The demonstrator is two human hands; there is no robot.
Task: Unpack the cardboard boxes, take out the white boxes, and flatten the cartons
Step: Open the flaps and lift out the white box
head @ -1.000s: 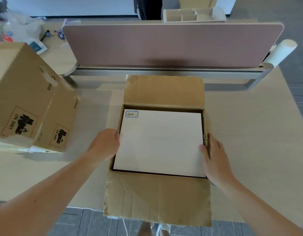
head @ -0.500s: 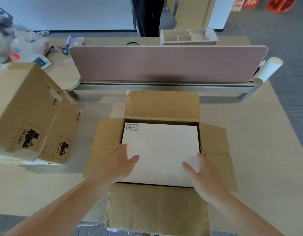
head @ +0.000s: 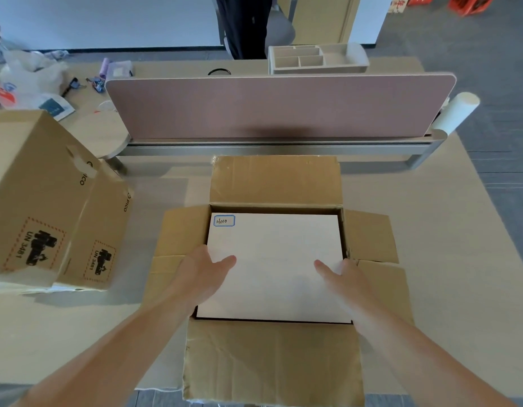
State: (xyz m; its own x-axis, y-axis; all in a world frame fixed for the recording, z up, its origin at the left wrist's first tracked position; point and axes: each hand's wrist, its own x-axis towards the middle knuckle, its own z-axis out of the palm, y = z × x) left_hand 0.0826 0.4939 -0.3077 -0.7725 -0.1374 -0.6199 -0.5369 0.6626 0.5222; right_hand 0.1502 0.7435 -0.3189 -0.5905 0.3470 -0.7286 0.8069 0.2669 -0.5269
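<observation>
Hands, left hand [head: 200, 270] and right hand [head: 343, 276], lie open on white box [head: 273, 265]; tight carton [head: 273, 356] could make it stick or slip.

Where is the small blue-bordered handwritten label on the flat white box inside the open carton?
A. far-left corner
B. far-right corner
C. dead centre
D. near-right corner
A: the small blue-bordered label sits at the far-left corner of the flat white box.
</observation>
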